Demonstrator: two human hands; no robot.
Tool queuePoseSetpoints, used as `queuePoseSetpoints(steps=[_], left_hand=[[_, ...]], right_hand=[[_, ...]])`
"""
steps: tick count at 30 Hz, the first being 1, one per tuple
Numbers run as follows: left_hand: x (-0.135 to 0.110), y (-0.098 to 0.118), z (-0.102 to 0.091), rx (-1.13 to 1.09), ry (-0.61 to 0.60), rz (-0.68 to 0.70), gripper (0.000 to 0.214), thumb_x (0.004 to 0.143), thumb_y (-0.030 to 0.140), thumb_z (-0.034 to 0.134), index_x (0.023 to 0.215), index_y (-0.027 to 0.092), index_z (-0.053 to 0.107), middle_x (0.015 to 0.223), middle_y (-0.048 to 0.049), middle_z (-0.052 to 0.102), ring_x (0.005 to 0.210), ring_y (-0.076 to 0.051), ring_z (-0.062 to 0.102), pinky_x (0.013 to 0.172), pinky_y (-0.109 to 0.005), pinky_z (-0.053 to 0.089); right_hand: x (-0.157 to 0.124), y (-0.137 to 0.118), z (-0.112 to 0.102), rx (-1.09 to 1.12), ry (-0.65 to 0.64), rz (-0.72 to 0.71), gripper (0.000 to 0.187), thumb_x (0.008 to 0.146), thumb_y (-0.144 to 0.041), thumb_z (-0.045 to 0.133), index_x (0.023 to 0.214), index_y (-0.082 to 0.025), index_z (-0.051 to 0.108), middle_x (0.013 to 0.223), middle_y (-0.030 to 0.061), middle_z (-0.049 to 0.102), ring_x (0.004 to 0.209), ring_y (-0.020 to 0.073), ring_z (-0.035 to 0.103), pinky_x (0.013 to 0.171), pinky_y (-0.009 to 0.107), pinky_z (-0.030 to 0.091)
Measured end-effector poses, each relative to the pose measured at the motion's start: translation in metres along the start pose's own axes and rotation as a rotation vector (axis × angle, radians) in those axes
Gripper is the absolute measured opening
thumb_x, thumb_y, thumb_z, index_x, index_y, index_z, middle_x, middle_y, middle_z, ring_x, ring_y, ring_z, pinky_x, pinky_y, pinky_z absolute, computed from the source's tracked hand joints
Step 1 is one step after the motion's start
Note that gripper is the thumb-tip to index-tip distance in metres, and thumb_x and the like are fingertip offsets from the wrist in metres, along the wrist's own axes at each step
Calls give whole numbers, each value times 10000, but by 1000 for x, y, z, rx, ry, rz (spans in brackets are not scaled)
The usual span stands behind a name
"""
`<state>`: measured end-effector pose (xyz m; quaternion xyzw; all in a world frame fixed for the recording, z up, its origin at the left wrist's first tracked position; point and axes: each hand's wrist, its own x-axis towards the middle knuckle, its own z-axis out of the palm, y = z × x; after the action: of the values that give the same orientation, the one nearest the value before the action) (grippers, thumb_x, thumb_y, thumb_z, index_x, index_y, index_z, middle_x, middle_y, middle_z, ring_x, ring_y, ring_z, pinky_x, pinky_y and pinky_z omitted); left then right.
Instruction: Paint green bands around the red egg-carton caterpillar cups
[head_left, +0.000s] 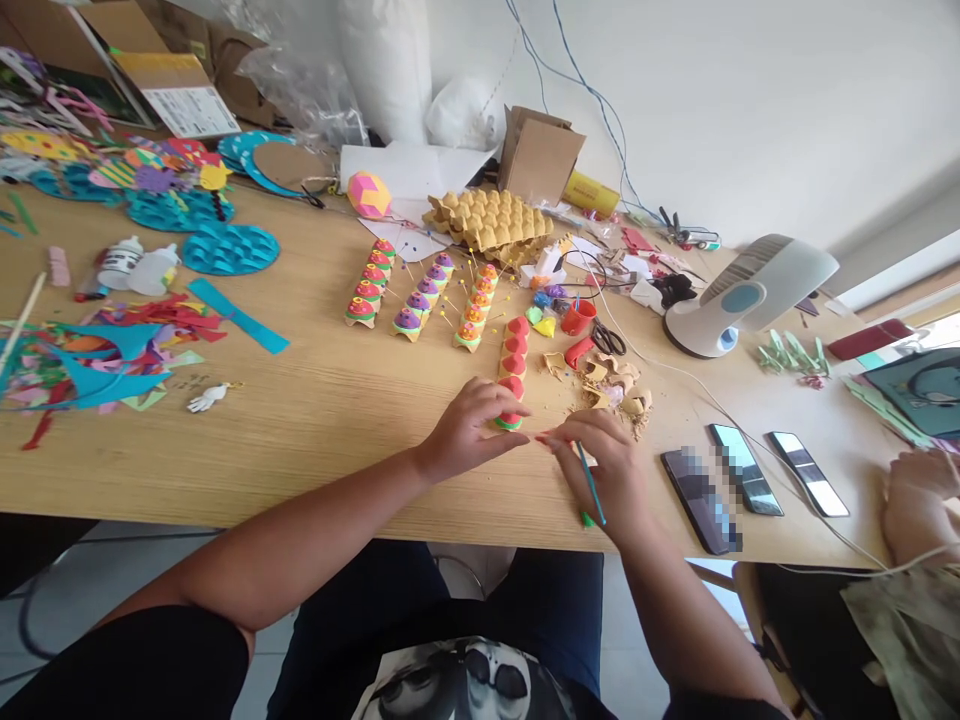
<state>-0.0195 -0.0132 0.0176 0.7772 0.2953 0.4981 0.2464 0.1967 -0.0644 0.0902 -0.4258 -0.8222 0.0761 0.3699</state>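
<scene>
Right at the near edge now, the right hand is closed around a thin blue stick, likely a brush handle, slanting back over the wooden table. Something reddish shows at those fingertips; from here I can't tell what. Just left, the left hand sits open, thumb and fingers parted about the near end of the red-humped strip. Whether it's touching, I can't tell.

For clean work, I'd brace that end lightly, hold the stick low and make short strokes around each dome, minding the green rim: moulded card looks rough and thirsty, so a loaded tip could bleed.

Just beyond, to the right, torn card scraps lie curled and ragged, near a smooth red cup. Farther left stand three knobbly rows: a red-and-green strip, a purple strip and an orange strip. Behind them, the yellow egg tray, all dull pulp peaks, against the glossy, rounded white fan away right.
</scene>
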Motion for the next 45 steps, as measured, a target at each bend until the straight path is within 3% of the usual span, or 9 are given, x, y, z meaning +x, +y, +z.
queuePoseSetpoints(steps=[5,9,14,22,31,34,38,42,45], left_hand=[[-1,5,0,-86,-27,39,153,975,370,705,896,252,764,816,-27,755,833,-190,654,819,-375,538],[-3,7,0,-89,-23,81,116,962,327,724,888,245,762,773,-23,743,790,-179,647,771,-354,540],[-4,8,1,-87,-62,77,129,964,359,718,932,244,769,828,-35,771,824,-190,674,817,-378,551],[-6,5,5,-100,-14,116,103,963,303,723,890,243,762,755,-21,740,761,-172,638,736,-337,537],[-6,3,5,-116,-39,-19,172,977,375,698,896,247,780,766,-34,740,785,-188,657,757,-354,554],[-7,0,6,-53,-16,-69,201,949,388,736,1086,243,764,918,-49,765,898,-210,681,856,-384,561],[-10,-4,10,46,-9,-107,474,949,300,720,1404,239,603,1100,-79,741,1028,-234,673,975,-430,542],[-11,-7,13,103,-8,-67,403,962,206,653,1360,245,608,1068,-71,733,1024,-233,678,975,-440,539],[-12,-9,13,121,-3,-58,379,953,181,649,1325,249,624,1059,-64,728,1023,-230,672,968,-432,542]], right_hand=[[-15,-10,18,23,84,49,107,944,-168,682,938,-272,708,886,57,723,820,229,694,752,407,562],[-19,-5,23,50,63,48,101,938,-185,704,981,-275,717,927,62,743,850,232,698,775,412,568],[-19,-2,26,148,35,105,149,973,-222,669,841,-268,720,810,39,735,746,202,680,709,379,570],[-17,3,19,233,-75,149,207,1020,-230,596,913,-260,771,852,44,755,806,194,715,743,349,592],[-6,12,11,198,-152,120,203,1002,-262,617,867,-247,769,883,50,762,815,196,711,755,357,575],[9,36,9,240,-118,234,140,923,-292,702,801,-234,737,779,29,743,731,187,681,687,338,556],[51,94,8,271,66,581,146,833,-324,733,763,-207,681,635,-16,667,555,137,592,525,260,457],[108,143,18,330,237,770,151,791,-236,720,721,-211,590,628,-7,662,590,156,667,536,247,487],[136,163,28,385,267,794,98,878,-251,671,805,-204,625,721,9,688,688,158,723,625,256,548]])
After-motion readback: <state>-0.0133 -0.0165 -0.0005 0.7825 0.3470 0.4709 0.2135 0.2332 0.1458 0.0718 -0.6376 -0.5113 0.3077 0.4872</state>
